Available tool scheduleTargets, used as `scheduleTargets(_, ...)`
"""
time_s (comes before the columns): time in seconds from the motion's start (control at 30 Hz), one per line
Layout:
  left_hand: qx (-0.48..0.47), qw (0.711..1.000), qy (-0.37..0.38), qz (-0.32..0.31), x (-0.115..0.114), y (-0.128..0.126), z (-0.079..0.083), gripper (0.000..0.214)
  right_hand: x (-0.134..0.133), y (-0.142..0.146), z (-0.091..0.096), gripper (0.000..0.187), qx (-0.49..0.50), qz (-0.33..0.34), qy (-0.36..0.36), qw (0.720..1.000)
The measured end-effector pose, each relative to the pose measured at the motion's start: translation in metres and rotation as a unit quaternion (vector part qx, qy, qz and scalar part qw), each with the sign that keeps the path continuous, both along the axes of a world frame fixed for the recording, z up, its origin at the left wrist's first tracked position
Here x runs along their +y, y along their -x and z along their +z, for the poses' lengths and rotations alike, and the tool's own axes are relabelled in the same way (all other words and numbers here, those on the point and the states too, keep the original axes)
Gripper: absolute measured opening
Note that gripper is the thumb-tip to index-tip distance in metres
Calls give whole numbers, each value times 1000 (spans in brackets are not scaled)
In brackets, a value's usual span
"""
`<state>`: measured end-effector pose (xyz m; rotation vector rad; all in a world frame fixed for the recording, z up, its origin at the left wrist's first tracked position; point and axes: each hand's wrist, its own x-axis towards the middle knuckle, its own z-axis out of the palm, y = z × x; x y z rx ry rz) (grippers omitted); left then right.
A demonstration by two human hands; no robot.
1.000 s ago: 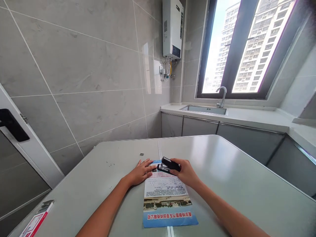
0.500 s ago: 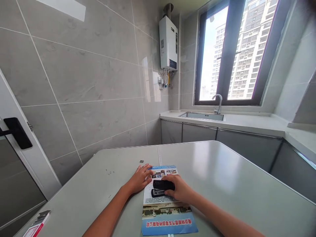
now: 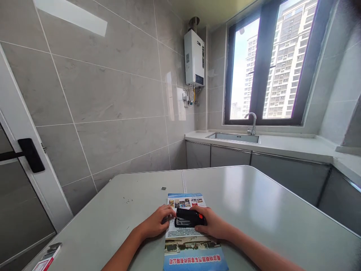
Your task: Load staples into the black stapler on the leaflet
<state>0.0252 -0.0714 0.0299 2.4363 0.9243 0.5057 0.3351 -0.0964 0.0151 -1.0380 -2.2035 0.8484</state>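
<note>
A printed leaflet (image 3: 186, 241) with a blue border lies flat on the pale grey table (image 3: 254, 210) in front of me. A black stapler (image 3: 188, 217) with a red spot sits across the leaflet's left edge. My right hand (image 3: 212, 224) is closed round the stapler's rear end. My left hand (image 3: 156, 223) rests on the leaflet's left edge, its fingers bent and touching the stapler's front.
A small strip of staples (image 3: 163, 188) lies on the table beyond the leaflet, with a few loose bits (image 3: 127, 200) to its left. A red and white box (image 3: 46, 259) is at the near left edge. Behind are a counter with a sink (image 3: 234, 137) and a door (image 3: 19, 180) on the left.
The stapler has come back along the leaflet's left edge from the top corner towards me. My left hand has slid back with it. The camera has tilted upward.
</note>
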Motion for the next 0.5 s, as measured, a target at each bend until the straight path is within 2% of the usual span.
scheduleTargets(0.1,3,1000,4,-14,-2,-4,-5,29,2,0,-2,61,-20,-9,-28,999)
scheduleTargets(0.2,-1,1000,-3,0,-3,-8,-9,39,4,-2,-4,69,-29,-7,-37,999)
scheduleTargets(0.3,-4,1000,-4,17,-3,-8,-12,33,5,-4,-5,73,-32,-8,-43,999)
scheduleTargets(0.37,-9,1000,-6,16,-2,-8,-13,32,6,-5,-4,62,-29,-34,-58,997)
scheduleTargets(0.5,-16,999,3,29,1,-7,-16,32,12,-8,1,20,-5,-73,-114,991)
